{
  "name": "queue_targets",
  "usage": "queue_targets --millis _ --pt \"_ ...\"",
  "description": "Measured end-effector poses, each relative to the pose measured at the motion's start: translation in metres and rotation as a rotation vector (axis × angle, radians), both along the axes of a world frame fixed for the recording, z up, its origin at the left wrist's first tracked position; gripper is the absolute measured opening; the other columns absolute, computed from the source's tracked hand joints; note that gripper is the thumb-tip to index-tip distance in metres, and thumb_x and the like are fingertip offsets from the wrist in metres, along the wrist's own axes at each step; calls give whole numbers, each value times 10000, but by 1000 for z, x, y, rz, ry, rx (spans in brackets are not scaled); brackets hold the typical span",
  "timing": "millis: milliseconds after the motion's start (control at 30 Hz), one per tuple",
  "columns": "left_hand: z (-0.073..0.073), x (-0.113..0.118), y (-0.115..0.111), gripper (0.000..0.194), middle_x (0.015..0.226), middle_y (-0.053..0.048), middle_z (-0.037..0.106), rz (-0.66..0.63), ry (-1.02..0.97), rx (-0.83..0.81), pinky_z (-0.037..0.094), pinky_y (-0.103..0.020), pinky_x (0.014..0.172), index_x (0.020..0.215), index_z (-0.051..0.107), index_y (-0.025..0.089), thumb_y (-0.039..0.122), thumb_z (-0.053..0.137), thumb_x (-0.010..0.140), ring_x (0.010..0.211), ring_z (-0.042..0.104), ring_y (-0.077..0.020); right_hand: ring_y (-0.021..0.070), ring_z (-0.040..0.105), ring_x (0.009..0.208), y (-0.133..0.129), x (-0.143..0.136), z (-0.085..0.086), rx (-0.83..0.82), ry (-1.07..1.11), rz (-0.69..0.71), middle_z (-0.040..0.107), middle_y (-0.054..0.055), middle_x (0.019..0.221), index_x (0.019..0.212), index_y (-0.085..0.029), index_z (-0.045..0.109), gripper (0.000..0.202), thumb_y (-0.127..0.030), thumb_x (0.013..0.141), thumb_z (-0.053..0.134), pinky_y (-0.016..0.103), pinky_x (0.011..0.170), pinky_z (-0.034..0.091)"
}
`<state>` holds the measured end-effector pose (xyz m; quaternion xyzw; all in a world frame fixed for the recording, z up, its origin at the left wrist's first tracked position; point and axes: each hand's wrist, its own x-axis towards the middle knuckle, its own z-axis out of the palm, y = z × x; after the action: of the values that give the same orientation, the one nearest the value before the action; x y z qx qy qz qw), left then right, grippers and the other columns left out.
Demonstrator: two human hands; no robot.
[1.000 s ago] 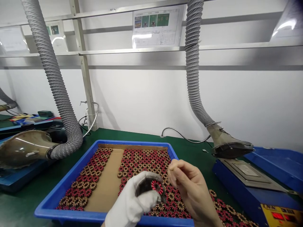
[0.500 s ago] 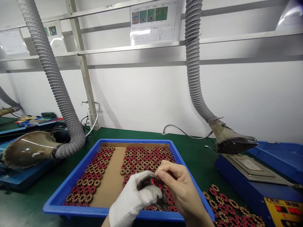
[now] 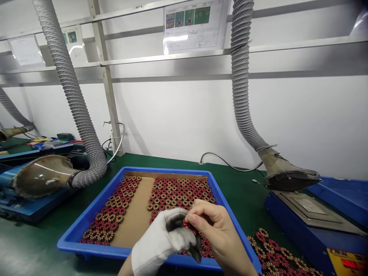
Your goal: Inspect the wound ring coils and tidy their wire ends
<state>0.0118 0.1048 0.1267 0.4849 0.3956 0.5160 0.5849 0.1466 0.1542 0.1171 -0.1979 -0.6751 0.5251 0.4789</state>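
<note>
My left hand (image 3: 165,239), in a white glove with dark, dirty fingertips, is closed on a small red wound ring (image 3: 189,227) over the front part of a blue tray (image 3: 94,251). The thumb and forefinger of my bare right hand (image 3: 214,230) pinch at the ring's upper edge; a thin red strand seems to show there. Below and behind both hands, rows of red and tan wound rings (image 3: 175,191) lie in the tray on brown cardboard (image 3: 135,212). The cardboard shows as a bare strip left of centre.
More rings (image 3: 273,253) lie loose on the green table right of the tray. Beyond them stands a blue machine with a metal plate (image 3: 310,205), under a hose nozzle (image 3: 290,176). Another nozzle (image 3: 43,176) hangs at left. A blue bin (image 3: 342,195) is at far right.
The view has shifted slightly, so the scene sits a little further right. Between my fingers the red ring shows more clearly, and my right hand has turned slightly.
</note>
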Motion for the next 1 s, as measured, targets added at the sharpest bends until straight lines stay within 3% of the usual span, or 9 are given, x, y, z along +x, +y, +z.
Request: queue_targets --millis 133,233,367,433,533,700,900,1000 --pt "-2 -3 -1 307 609 -30 635 -88 -79 -28 457 -251 554 832 608 131 153 719 548 542 608 -171 107 339 536 1 -2 -1 -252 313 160 425 -42 546 647 -194 691 291 -426 814 749 255 557 295" --pt "-4 -7 -5 324 671 -28 649 -70 -88 -14 473 -252 593 867 584 149 156 743 585 600 628 -171 91 247 485 1 4 1 -277 438 152 346 -74 511 682 -207 650 264 -383 873 699 237 510 256" --pt "-3 -11 -7 199 723 -22 628 -2 2 71 483 -256 637 872 578 151 233 701 738 649 592 -146 113 403 535 -5 12 4 -136 33 135 461 -32 585 742 -188 628 268 -402 904 643 241 516 315" --pt "-4 -10 -5 220 705 2 600 26 -4 74 463 -230 598 822 559 159 213 739 707 624 554 -123 147 481 609 -9 13 7 -85 -198 93 533 -2 665 829 -191 660 223 -386 920 602 259 557 367" --pt "-7 -5 0 339 699 23 581 100 -51 59 453 -200 595 760 537 164 98 811 572 637 526 -104 179 546 731 -12 13 11 25 -337 -11 628 29 797 863 -201 680 190 -335 926 560 268 637 408" --pt "-8 -1 2 392 708 22 585 201 -61 73 447 -194 589 786 551 160 83 832 524 645 517 -101 145 500 631 -7 8 11 47 -286 -35 571 -6 668 727 -192 613 260 -358 923 567 245 576 387" --pt "-2 -7 -3 344 779 -19 609 118 -126 104 475 -228 660 877 609 150 437 764 766 703 556 -125 124 457 567 -5 4 3 62 -132 -74 574 -1 646 736 -185 679 259 -350 922 606 243 521 354" --pt "-9 -7 -4 329 810 -12 598 117 -197 96 455 -216 675 917 636 156 442 748 799 727 547 -116 130 477 573 -3 2 -2 106 -20 -104 582 0 627 705 -196 707 228 -312 894 656 251 541 369"
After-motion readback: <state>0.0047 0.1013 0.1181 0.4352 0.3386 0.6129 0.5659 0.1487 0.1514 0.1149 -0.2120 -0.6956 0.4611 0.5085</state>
